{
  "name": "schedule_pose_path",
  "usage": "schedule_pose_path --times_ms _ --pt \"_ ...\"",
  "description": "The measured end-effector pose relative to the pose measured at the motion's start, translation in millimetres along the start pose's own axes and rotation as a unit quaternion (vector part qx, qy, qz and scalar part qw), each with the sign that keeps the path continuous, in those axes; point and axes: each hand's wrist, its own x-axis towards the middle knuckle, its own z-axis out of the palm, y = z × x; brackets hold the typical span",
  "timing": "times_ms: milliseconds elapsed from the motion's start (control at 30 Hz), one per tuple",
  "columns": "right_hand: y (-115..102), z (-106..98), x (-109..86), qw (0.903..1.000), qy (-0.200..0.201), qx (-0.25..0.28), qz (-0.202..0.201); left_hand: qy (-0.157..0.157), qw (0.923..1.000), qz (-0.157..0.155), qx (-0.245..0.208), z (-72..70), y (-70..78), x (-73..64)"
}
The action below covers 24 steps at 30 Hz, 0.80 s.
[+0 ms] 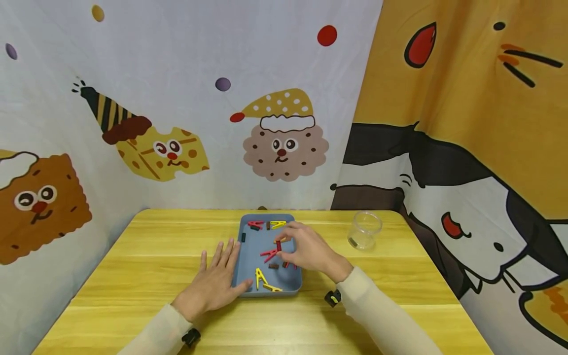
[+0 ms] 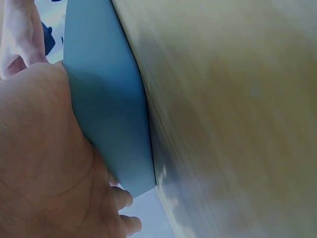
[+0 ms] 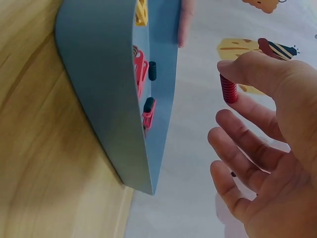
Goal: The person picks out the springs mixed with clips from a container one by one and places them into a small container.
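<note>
My right hand (image 1: 310, 249) pinches a small red coil spring (image 3: 229, 90) between thumb and index finger, above the blue-grey tray (image 1: 253, 259). In the right wrist view its other fingers are loosely bent. My left hand (image 1: 217, 281) lies against the tray's left side with fingers extended, palm touching the wall in the left wrist view. Inside the tray are a pink-red clip (image 1: 268, 254), a yellow clip (image 1: 261, 279), another yellow clip (image 1: 272, 287) and a brown spring (image 1: 273, 266). A black spring (image 1: 243, 237) lies near the left wall. More clips lie at the far end.
A clear round cup (image 1: 365, 231) stands at the back right of the wooden table (image 1: 164, 256), with a small dark piece at its bottom. Behind the table hangs a printed cloth (image 1: 177, 59) with cartoon figures.
</note>
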Motion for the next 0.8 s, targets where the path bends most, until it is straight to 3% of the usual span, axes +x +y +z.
schedule_pose_path --times_ms 800 --pt "20.6 -11.3 -22.1 0.9988 0.032 -0.019 0.031 0.002 1.0 0.002 0.007 0.4 1.5 -0.2"
